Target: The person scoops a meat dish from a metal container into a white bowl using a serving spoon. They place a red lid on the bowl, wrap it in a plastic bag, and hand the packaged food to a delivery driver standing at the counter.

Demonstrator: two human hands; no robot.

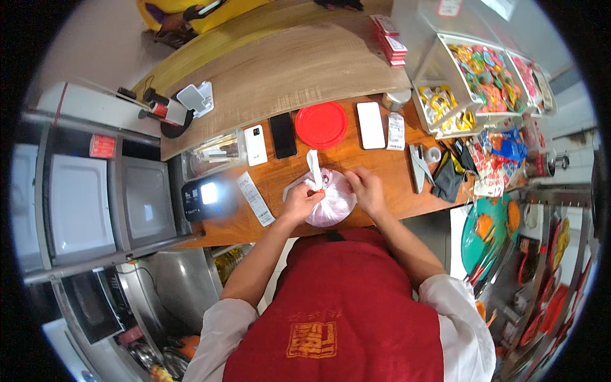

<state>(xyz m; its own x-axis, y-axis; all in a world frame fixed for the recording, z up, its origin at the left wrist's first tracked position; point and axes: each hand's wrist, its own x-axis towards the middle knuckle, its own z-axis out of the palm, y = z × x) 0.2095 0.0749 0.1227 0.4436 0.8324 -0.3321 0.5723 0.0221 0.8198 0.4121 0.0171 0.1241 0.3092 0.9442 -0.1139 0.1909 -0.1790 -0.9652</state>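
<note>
A white translucent plastic bag (331,207), bulging around something round and pinkish, rests near the front edge of the wooden counter (351,162). My left hand (301,203) pinches the bag's gathered neck, whose twisted end sticks up beyond the fingers; a bit of red shows at the fingertips. On the bag's right side, my right hand (366,190) has its fingers closed on the plastic. A red round lid or plate (321,124) lies just beyond the bag. To the left is a printed paper slip (256,199).
A black phone (283,135), white devices, a stapler (420,169) and a second slip lie around the bag. Bins of colourful packets (487,79) stand right. A lit device (208,196) sits left. A person in yellow (210,14) is beyond the counter.
</note>
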